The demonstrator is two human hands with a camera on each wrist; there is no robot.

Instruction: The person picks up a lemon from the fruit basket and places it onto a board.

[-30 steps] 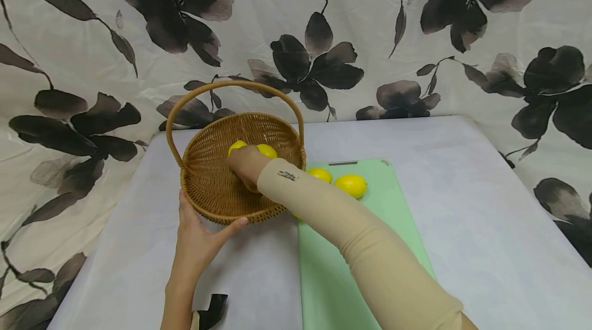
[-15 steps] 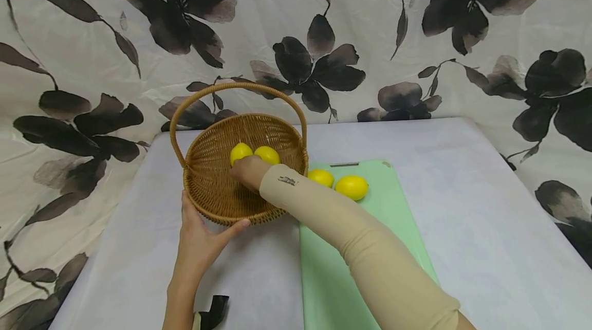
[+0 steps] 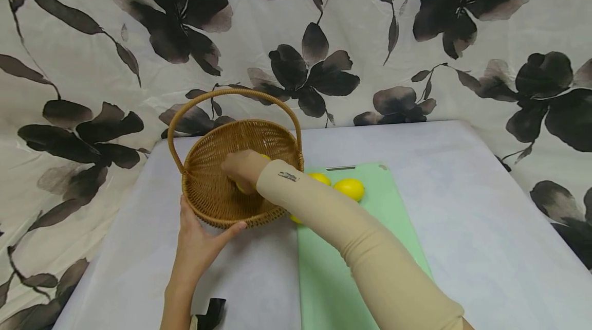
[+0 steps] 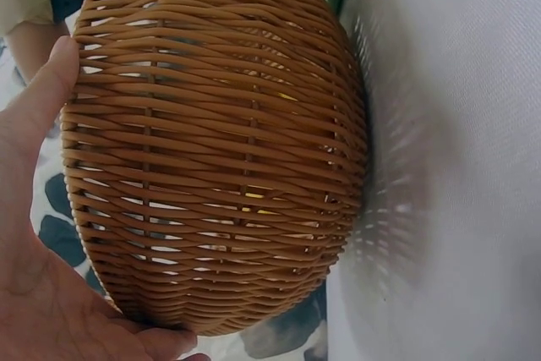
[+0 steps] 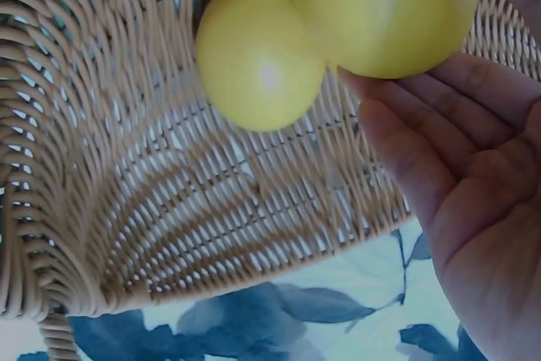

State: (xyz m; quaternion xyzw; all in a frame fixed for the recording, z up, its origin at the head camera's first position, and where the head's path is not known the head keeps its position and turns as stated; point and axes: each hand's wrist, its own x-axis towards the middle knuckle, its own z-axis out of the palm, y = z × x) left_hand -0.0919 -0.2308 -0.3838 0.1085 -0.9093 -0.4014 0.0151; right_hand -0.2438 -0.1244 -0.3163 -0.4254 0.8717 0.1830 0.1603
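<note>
A brown wicker basket (image 3: 208,186) with a tall arched handle leans toward me on the table. My left hand (image 3: 196,242) holds its near left side, thumb at the rim and fingers spread along the weave. Inside the basket, my right hand (image 3: 245,168) grips a lemon (image 5: 385,14), fingers beneath it and the thumb partly out of frame in the right wrist view. Beside that fruit, a second lemon (image 5: 260,52) rests against the wicker. From the head view, the hand and sleeve hide most of the basket's contents.
A green cutting board (image 3: 342,268) lies right of the basket. Two lemons sit near its far end, one (image 3: 349,189) in full view and one (image 3: 319,178) partly behind the sleeve. Another yellow lemon edge (image 3: 296,219) shows below the forearm. Floral cloth (image 3: 296,21) hangs behind the table.
My right hand has shifted slightly left within the basket and now covers the lemons that showed half a second ago. The left hand keeps its hold on the basket. The head view has tilted slightly.
</note>
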